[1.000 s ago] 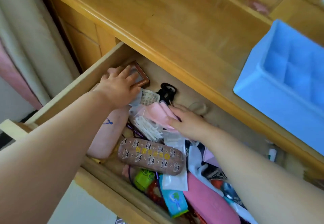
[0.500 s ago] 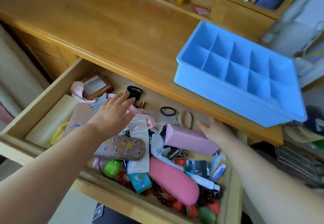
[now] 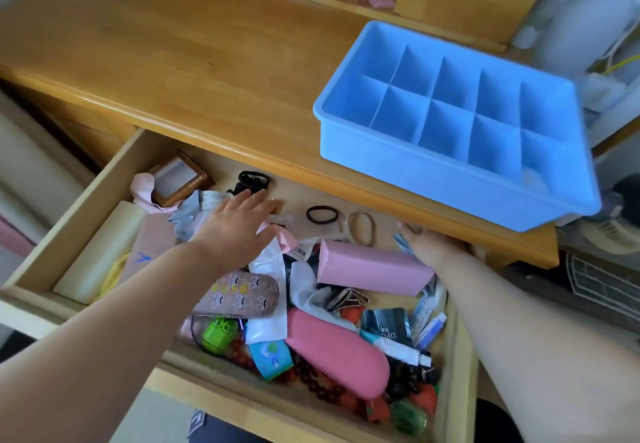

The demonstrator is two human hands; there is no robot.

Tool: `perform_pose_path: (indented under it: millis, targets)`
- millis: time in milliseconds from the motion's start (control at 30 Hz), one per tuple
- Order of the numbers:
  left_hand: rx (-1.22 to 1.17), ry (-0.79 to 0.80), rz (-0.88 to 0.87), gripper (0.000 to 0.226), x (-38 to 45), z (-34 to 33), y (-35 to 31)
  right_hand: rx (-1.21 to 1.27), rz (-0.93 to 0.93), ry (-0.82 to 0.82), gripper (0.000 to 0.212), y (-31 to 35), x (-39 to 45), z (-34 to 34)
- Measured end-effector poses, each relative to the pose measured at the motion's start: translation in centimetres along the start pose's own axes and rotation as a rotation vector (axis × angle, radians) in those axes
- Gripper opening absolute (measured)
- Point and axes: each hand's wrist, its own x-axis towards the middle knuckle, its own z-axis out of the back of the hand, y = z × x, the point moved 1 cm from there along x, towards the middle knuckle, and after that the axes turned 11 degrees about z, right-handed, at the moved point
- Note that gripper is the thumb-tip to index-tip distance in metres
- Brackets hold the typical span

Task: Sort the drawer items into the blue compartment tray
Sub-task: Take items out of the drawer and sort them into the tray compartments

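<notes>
Head view: "DPC"-lettered sachet [image 3: 385, 325] among drawer [image 3: 114, 168] clutter.

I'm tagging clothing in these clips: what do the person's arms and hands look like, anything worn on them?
Both forearms are bare as far as the frame shows: no sleeves or watch. The left hand has no glove, and no ring shows on it. The right hand is gloveless too; its fingers are mostly hidden under the desk edge.
</notes>
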Motion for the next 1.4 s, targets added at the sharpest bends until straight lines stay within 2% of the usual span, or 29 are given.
perform_pose_path:
  millis: [67, 200, 233, 333, 400, 467, 533, 667, 800, 833, 900, 1000, 1100, 1167, 1233, 1300, 1400]
  targets:
    - [-0.008, 0.019, -0.012, 0.055, 0.4, -0.2, -0.9, -0.042, 0.032, 0.009, 0.06, -0.4, -1.5, -0.2]
    - [-0.052, 0.047, -0.02, 0.053, 0.5, -0.9, -2.9, -0.036, 0.099, 0.197, 0.06, -0.7, -4.1, -0.4]
    - [-0.068, 0.053, -0.018, 0.053, 0.4, -1.1, -3.0, -0.092, 0.13, 0.17, 0.056, -0.7, -4.5, -0.1]
    - [-0.111, 0.075, -0.013, 0.05, -0.1, -1.8, -2.7, -0.251, 0.209, -0.152, 0.041, -0.3, -4.6, 0.7]
    - [-0.108, 0.061, -0.033, 0.048, -0.5, -2.3, -2.1, -0.267, 0.212, -0.184, 0.045, 0.2, -3.5, 0.5]
    - [-0.118, 0.035, -0.051, 0.047, -0.8, -2.5, -1.6, -0.158, 0.161, -0.11, 0.052, 0.9, -1.6, 0.1]
    - [-0.131, 0.019, -0.061, 0.047, -0.8, -2.8, -1.3, -0.055, 0.134, -0.12, 0.044, 1.3, 0.2, -0.3]
    - [-0.142, 0.0, -0.067, 0.046, -0.6, -3.3, -1.2, -0.097, 0.039, -0.126, 0.047, 1.8, 1.9, -1.3]
    - [-0.132, -0.016, -0.073, 0.048, -0.5, -3.7, -1.0, 0.44, 0.087, 0.085, 0.041, 5.1, 2.0, -1.8]
    - [-0.132, -0.016, -0.075, 0.049, -0.6, -3.6, -1.0, 0.461, 0.12, 0.135, 0.046, 6.0, 1.8, -2.0]
    - [-0.125, -0.004, -0.078, 0.049, -0.7, -3.5, -0.9, 0.235, 0.252, 0.253, 0.055, 7.3, 1.4, -2.8]
    - [-0.069, 0.031, -0.071, 0.049, -1.0, -3.5, -0.6, -0.101, 0.398, 0.328, 0.053, 8.0, 0.3, -3.8]
    - [0.022, 0.116, -0.045, 0.049, -1.8, -3.5, -0.7, -0.132, 0.414, 0.426, 0.057, 7.4, -1.5, -3.7]
    - [0.047, 0.15, -0.061, 0.05, -2.5, -3.6, -1.1, -0.064, 0.414, 0.483, 0.057, 6.8, -3.0, -3.0]
    - [0.047, 0.166, -0.099, 0.051, -3.6, -3.6, -1.3, 0.035, 0.432, 0.427, 0.062, 5.9, -4.5, -1.8]
    - [0.037, 0.134, -0.122, 0.055, -4.9, -3.6, -1.2, 0.041, 0.463, 0.343, 0.079, 4.4, -6.3, -0.8]
    - [-0.025, 0.013, -0.091, 0.062, -7.5, -3.5, -0.7, -0.287, 0.503, 0.269, 0.102, 1.8, -9.2, -0.1]
